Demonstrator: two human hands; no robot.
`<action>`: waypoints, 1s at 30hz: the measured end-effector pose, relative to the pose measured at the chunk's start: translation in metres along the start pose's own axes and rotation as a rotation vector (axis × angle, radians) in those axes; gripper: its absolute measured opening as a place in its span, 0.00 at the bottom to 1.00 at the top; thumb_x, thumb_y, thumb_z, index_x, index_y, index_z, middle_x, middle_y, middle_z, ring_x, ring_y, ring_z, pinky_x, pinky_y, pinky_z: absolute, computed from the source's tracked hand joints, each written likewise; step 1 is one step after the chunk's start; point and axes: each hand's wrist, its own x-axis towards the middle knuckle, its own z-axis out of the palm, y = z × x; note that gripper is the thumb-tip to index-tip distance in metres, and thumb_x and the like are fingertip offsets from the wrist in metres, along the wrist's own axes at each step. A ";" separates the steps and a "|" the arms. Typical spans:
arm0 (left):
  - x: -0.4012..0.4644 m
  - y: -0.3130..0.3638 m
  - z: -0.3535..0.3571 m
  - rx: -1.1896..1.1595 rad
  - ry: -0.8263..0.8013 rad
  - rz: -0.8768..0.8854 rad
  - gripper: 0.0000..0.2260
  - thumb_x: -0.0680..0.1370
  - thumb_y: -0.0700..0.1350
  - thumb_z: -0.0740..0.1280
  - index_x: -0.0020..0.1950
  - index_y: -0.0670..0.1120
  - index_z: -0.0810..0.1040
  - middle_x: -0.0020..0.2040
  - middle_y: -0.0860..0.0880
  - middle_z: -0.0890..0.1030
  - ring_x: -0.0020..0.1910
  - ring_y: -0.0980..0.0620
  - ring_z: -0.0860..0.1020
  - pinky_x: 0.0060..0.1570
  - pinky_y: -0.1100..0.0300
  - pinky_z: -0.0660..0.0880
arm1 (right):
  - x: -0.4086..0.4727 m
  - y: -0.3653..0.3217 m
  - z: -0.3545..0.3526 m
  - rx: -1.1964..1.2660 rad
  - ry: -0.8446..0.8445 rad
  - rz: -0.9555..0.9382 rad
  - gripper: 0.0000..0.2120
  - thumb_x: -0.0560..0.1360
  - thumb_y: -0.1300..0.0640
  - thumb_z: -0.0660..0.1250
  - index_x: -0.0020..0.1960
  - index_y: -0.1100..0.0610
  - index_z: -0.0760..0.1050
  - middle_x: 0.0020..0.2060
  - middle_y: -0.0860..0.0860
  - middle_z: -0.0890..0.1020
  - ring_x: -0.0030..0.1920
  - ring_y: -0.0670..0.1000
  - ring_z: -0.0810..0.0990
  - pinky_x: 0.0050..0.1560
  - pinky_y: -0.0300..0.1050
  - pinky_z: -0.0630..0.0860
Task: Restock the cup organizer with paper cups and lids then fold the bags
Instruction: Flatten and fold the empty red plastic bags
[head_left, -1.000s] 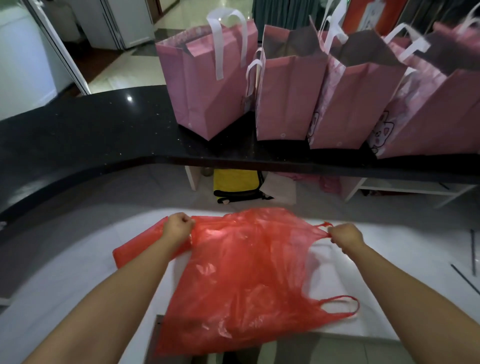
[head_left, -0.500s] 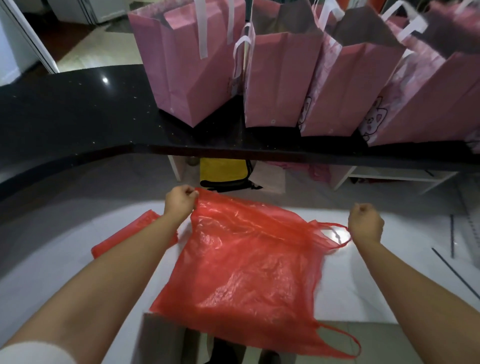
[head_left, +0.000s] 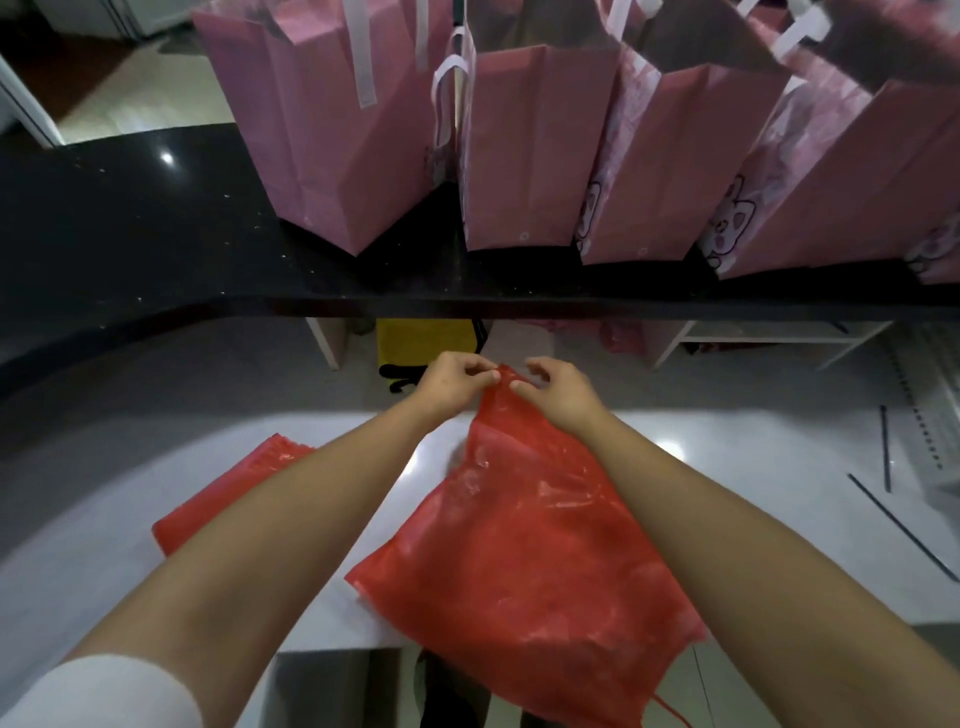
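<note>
In the centre of the frame, the left hand (head_left: 453, 383) and the right hand (head_left: 558, 391) both pinch the top of the red plastic bag (head_left: 524, 551), which hangs over the white counter (head_left: 727, 519). Pink paper bags (head_left: 524, 156) stand above on the black shelf (head_left: 130, 234); no writing is readable.

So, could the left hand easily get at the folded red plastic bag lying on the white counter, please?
Probably yes: the folded red plastic bag lies uncovered beside the left forearm, but the left hand first must release the red bag.

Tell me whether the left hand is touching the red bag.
Touching. The head view shows the left hand pinching the top edge of the red bag between thumb and fingers, close to the right hand.
</note>
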 end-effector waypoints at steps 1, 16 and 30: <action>-0.001 -0.001 0.001 -0.011 -0.026 0.004 0.05 0.79 0.46 0.72 0.51 0.47 0.86 0.46 0.51 0.86 0.49 0.52 0.84 0.57 0.50 0.81 | 0.003 -0.001 0.002 0.024 0.013 0.009 0.21 0.77 0.49 0.73 0.67 0.57 0.78 0.61 0.52 0.82 0.63 0.53 0.79 0.60 0.43 0.73; -0.080 -0.107 -0.060 0.137 -0.609 -0.475 0.10 0.79 0.53 0.71 0.59 0.54 0.84 0.55 0.53 0.85 0.55 0.52 0.81 0.59 0.56 0.77 | 0.021 0.034 -0.011 0.142 0.271 0.031 0.02 0.77 0.55 0.71 0.45 0.50 0.82 0.38 0.44 0.83 0.44 0.47 0.81 0.47 0.41 0.74; -0.104 -0.103 -0.069 0.229 -0.547 -0.445 0.05 0.77 0.46 0.73 0.51 0.47 0.85 0.47 0.52 0.85 0.45 0.55 0.79 0.51 0.59 0.78 | 0.006 0.069 -0.040 0.181 0.386 0.126 0.04 0.77 0.58 0.69 0.46 0.54 0.82 0.41 0.47 0.83 0.47 0.49 0.81 0.50 0.41 0.72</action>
